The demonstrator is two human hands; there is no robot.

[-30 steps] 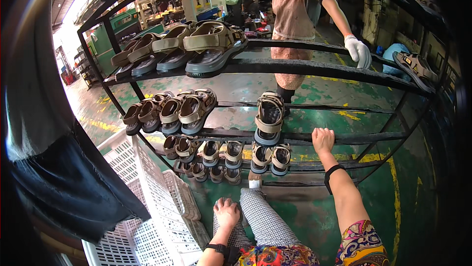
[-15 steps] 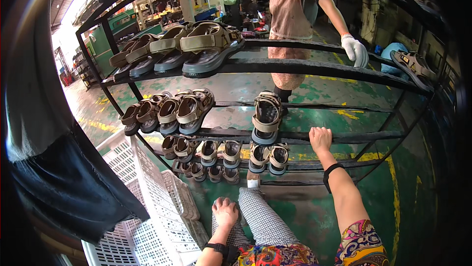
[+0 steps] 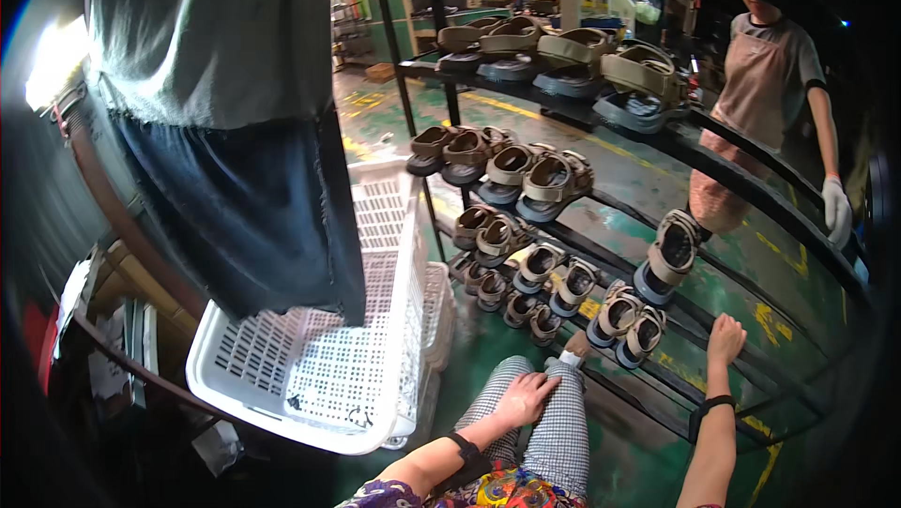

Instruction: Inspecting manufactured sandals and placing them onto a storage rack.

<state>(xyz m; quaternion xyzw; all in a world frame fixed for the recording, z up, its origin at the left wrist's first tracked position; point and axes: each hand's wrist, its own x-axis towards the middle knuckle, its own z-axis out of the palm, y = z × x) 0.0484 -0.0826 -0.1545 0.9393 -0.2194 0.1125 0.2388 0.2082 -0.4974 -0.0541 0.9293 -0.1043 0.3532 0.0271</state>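
My left hand point(image 3: 527, 399) lies flat on my checked trouser leg point(image 3: 554, 442), fingers spread and holding nothing. At the right, my right hand point(image 3: 725, 339) is closed round a bar of the black metal rack point(image 3: 409, 100). Just up and left of that hand, a single beige sandal point(image 3: 668, 259) with a dark sole stands on the rack. Below it is a smaller pair of sandals point(image 3: 627, 322). Several more beige sandals point(image 3: 554, 184) line the shelves farther left, the largest sandals point(image 3: 643, 86) on a higher shelf.
A white perforated plastic basket point(image 3: 282, 419) stands at my left, with dark cloth point(image 3: 244, 217) hanging over it. Behind the rack is a person in a pinkish apron point(image 3: 751, 86), a white-gloved hand point(image 3: 835, 211) at the rack. Work benches stand in the background.
My view has turned left, so the rack and person sit farther right and more of the basket shows. My left hand has shifted across my lap; my right hand stays on the bar.
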